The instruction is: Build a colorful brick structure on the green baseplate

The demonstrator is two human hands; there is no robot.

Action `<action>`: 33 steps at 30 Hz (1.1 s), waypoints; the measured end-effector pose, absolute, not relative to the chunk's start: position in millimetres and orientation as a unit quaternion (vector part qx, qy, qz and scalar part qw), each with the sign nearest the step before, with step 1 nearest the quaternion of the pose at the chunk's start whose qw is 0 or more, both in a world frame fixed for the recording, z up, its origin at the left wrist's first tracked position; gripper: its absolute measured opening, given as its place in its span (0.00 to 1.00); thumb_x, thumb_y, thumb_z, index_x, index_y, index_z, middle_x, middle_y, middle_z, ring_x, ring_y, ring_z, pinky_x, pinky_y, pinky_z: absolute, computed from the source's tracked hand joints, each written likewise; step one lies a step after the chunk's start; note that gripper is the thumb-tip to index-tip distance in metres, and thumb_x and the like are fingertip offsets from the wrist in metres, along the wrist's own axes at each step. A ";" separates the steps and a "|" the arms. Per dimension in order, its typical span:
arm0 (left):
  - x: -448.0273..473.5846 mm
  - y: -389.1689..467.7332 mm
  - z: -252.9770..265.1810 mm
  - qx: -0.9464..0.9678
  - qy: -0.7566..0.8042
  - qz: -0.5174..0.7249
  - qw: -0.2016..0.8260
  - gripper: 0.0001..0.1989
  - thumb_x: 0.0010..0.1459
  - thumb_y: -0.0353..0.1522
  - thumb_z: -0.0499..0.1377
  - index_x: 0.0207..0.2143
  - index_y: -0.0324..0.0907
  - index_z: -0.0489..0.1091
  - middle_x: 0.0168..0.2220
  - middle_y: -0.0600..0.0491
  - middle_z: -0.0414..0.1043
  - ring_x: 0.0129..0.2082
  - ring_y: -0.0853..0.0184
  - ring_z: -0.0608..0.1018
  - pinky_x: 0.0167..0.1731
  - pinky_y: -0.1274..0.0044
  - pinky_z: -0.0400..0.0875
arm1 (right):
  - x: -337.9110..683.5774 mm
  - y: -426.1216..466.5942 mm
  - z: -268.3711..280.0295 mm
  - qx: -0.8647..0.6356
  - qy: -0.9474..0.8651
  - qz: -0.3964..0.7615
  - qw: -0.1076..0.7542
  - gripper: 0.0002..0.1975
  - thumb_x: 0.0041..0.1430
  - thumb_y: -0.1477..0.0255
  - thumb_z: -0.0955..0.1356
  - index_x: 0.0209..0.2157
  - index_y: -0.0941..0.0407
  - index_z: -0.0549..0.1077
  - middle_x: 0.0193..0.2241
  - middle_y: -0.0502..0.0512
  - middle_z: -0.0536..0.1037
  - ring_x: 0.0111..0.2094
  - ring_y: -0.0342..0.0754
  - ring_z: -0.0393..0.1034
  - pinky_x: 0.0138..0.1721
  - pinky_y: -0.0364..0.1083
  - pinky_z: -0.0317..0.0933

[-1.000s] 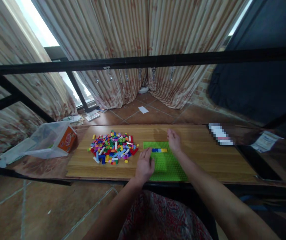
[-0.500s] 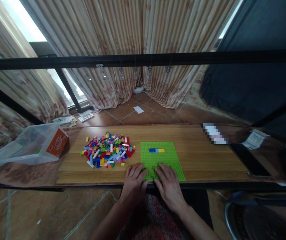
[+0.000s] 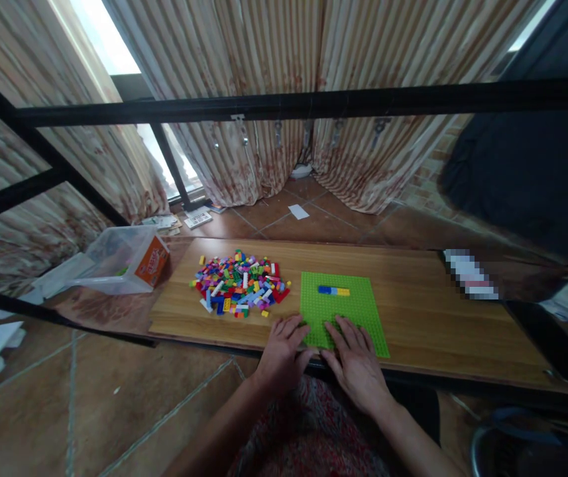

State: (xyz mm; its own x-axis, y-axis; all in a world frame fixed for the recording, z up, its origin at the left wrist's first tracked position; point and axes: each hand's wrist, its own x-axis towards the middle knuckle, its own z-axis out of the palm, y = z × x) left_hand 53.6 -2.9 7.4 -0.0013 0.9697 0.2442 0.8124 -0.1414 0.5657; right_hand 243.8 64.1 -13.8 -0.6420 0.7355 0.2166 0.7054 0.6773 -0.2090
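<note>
A green studded baseplate (image 3: 340, 315) lies on the wooden board near its front edge. On its upper part sits a short row of bricks (image 3: 334, 291), dark blue at the left, light blue in the middle, yellow at the right. My left hand (image 3: 284, 348) rests at the plate's lower left corner, fingers stretched out and holding nothing. Over the plate's lower part lies my right hand (image 3: 356, 354), its fingers spread and nothing in them. To the left of the plate is a loose pile of many-coloured toy bricks (image 3: 238, 285).
A clear plastic box (image 3: 119, 265) with an orange label stands left of the wooden board (image 3: 423, 311). A phone with a blurred screen (image 3: 470, 273) lies toward the right end. A black metal bar (image 3: 274, 106) crosses beyond the board, in front of striped curtains (image 3: 264, 53).
The whole view has swung left and tilted, so the board and everything on it appear farther right. Both hands stay at the baseplate's front edge, and the bricks have not moved.
</note>
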 end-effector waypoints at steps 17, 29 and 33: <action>-21.7 -36.0 15.7 0.470 0.780 0.406 0.079 0.10 0.60 0.29 0.54 0.43 0.41 0.71 0.41 0.47 0.76 0.43 0.63 0.77 0.46 0.70 0.72 | 245.7 69.2 -13.1 -0.387 -0.907 0.057 0.159 0.26 0.64 0.57 0.60 0.57 0.57 0.66 0.59 0.64 0.64 0.59 0.62 0.59 0.57 0.63 0.55; -69.7 -50.3 9.2 0.339 0.856 0.389 0.018 0.10 0.57 0.34 0.55 0.38 0.40 0.73 0.35 0.49 0.76 0.37 0.63 0.78 0.40 0.72 0.71 | 249.5 72.5 -25.0 -0.373 -0.911 0.033 0.170 0.26 0.63 0.55 0.60 0.55 0.56 0.66 0.58 0.65 0.65 0.57 0.63 0.60 0.55 0.62 0.57; -77.6 -52.1 7.8 0.327 0.871 0.367 0.017 0.11 0.56 0.34 0.55 0.40 0.40 0.72 0.36 0.49 0.76 0.37 0.63 0.78 0.39 0.73 0.71 | 250.2 73.4 -29.5 -0.377 -0.908 0.040 0.178 0.27 0.62 0.54 0.60 0.56 0.55 0.66 0.58 0.64 0.65 0.57 0.63 0.60 0.55 0.63 0.57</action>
